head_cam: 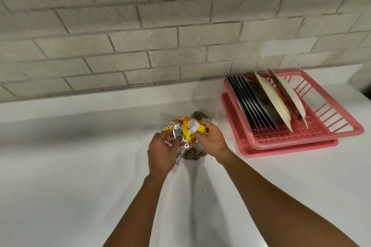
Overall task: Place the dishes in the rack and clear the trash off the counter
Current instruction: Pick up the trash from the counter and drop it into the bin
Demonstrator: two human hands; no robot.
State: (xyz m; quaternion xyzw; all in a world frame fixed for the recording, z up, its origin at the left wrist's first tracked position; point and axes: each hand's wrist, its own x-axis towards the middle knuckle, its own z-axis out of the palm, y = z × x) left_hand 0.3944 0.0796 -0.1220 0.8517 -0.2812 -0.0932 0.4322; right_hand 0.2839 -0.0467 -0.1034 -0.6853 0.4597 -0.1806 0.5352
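Note:
A crumpled yellow and silver snack wrapper (187, 128) is held between both hands above the white counter (80, 166). My left hand (163, 151) pinches its silver foil side. My right hand (210, 139) grips its yellow right edge. A brown clump of trash (194, 154) lies just under the hands, and another brown clump (199, 115) lies behind the wrapper. To the right stands a pink dish rack (341, 124) on a pink tray, holding several steel plates (255, 104) and two cream plates (275, 102) upright.
A grey brick wall (160, 36) runs along the back of the counter. The rack's right half holds no dishes. The counter's right end drops off near a dark gap at the frame edge.

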